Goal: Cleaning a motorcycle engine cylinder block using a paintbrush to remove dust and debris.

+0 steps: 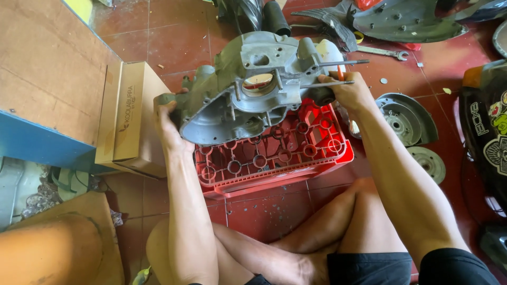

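Above red crate (274,158): grey engine casing (248,89), long axis 8-to-2 o'clock, clamped between hands; left hand (168,122) at 8 o'clock end, right hand (348,92) at 3 o'clock.

- Engine casing (253,89) sits on the crate (317,153) — hands at either end.
- Cardboard box (129,116) left of the crate.
- Wrench (383,52) behind; round cover (406,119) right.

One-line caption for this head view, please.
Both hands, left hand and right hand, hold a grey metal engine casing over a red plastic crate.
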